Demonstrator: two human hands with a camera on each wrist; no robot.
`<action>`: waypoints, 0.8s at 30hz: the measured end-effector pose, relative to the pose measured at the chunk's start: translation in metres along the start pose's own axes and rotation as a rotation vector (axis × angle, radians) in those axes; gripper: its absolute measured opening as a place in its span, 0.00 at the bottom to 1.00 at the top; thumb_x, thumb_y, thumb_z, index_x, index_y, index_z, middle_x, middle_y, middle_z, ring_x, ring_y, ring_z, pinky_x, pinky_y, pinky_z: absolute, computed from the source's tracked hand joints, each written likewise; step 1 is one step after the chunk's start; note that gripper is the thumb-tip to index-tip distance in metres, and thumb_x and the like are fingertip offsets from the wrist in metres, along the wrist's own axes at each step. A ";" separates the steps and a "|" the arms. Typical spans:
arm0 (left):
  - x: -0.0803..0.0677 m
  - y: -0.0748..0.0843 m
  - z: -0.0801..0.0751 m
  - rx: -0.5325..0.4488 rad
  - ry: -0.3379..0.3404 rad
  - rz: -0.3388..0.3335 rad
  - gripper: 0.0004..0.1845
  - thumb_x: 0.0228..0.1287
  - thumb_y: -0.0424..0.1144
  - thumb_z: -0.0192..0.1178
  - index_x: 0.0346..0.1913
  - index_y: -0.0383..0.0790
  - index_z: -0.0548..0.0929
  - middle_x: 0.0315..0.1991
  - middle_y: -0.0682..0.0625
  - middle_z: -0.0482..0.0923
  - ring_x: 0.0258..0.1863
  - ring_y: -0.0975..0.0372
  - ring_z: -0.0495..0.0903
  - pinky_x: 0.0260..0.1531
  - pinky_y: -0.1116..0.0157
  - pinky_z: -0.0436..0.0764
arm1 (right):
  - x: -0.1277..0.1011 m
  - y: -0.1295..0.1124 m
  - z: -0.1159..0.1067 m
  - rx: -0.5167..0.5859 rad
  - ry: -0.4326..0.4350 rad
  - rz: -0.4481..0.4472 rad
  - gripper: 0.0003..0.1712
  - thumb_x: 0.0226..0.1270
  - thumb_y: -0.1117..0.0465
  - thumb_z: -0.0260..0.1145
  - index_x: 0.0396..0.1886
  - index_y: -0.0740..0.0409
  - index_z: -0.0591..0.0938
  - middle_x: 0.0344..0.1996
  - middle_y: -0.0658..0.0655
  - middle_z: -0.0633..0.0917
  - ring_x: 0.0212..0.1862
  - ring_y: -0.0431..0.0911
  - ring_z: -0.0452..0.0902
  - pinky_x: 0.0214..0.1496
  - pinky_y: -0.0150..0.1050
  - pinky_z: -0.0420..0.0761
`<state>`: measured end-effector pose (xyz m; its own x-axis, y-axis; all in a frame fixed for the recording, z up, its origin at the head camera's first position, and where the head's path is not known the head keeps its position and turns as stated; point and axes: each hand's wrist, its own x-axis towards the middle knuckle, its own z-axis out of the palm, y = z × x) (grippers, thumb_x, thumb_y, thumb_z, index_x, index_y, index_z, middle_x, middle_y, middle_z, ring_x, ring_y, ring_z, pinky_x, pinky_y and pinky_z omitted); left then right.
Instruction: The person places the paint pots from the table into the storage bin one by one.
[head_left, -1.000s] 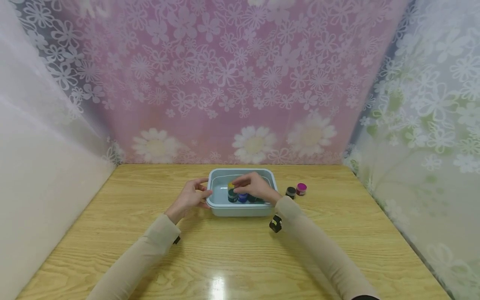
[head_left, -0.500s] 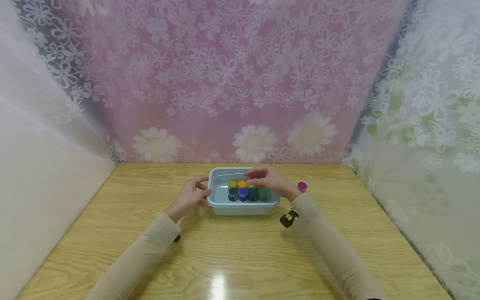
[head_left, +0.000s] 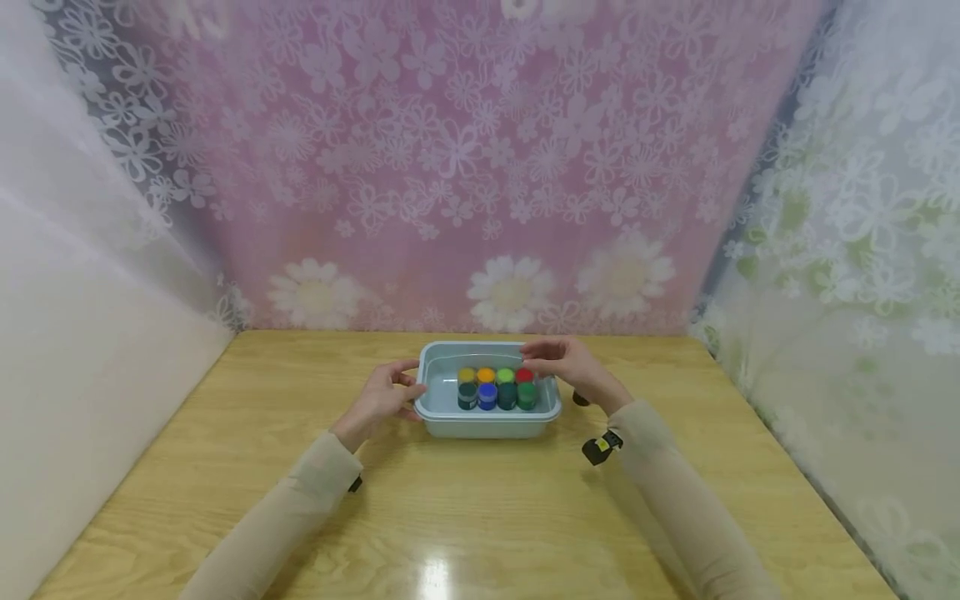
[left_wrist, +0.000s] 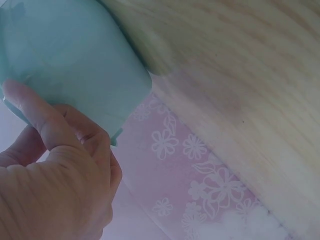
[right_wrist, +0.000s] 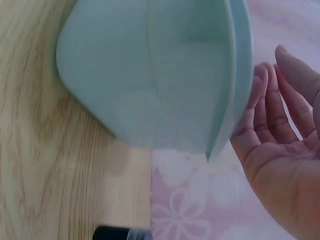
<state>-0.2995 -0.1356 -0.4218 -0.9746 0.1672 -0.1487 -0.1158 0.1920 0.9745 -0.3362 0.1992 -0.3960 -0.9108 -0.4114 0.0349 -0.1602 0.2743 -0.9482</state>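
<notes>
Left hand (head_left: 381,398) at left end of tub (head_left: 487,425), fingers curled loosely, thumb and fingertips touching rim and outer wall (cf. left wrist view (left_wrist: 55,170)); whether truly pinching or only steadying: cannot tell for sure, reads as light hold on rim. Right hand (head_left: 566,365) over far right corner of tub, fingers straight and relaxed, palm open beside wall in right wrist view (right_wrist: 285,145), gripping nothing. Tub: pale blue-green plastic, rectangular w/ rounded corners, on wooden tabletop (head_left: 480,517) approx. centre, near rear. Long axis left-right across view, opening upward, short sides toward the hands. Inside: eight small paint pots (head_left: 497,388) in two rows of four, upright, caps up (yellow, orange, green, red behind; dark, blue, dark, green in front), packed at middle to right. Handling, judged: tub thin-walled, light, likely smooth and slightly flexible; pots loose, apt to slide or tip if tilted. Best hold: both short ends under rolled rim, kept level. Dark pot (head_left: 580,399) on tabletop just right of tub, mostly hidden behind right wrist.
</notes>
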 end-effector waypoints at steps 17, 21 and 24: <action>0.000 -0.010 -0.001 0.005 0.012 -0.009 0.31 0.67 0.30 0.61 0.72 0.41 0.67 0.44 0.42 0.68 0.27 0.58 0.77 0.38 0.46 0.87 | -0.028 0.042 -0.045 -0.064 0.107 0.113 0.30 0.67 0.51 0.68 0.65 0.58 0.76 0.63 0.63 0.77 0.60 0.61 0.75 0.38 0.41 0.79; 0.004 -0.008 0.000 0.006 0.008 0.003 0.31 0.67 0.30 0.61 0.72 0.40 0.67 0.44 0.41 0.67 0.28 0.58 0.78 0.32 0.53 0.89 | -0.030 0.047 -0.055 -0.066 0.111 0.107 0.30 0.67 0.53 0.69 0.65 0.58 0.75 0.64 0.65 0.76 0.58 0.51 0.79 0.51 0.47 0.81; 0.004 -0.007 0.000 0.018 0.006 0.005 0.31 0.67 0.30 0.61 0.72 0.40 0.67 0.45 0.41 0.67 0.30 0.57 0.79 0.30 0.54 0.89 | -0.033 0.050 -0.061 -0.097 0.098 0.104 0.29 0.68 0.55 0.68 0.66 0.59 0.74 0.65 0.67 0.75 0.59 0.47 0.79 0.57 0.52 0.80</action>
<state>-0.3029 -0.1361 -0.4294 -0.9764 0.1620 -0.1429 -0.1076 0.2085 0.9721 -0.3373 0.2798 -0.4250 -0.9564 -0.2908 -0.0263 -0.0951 0.3951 -0.9137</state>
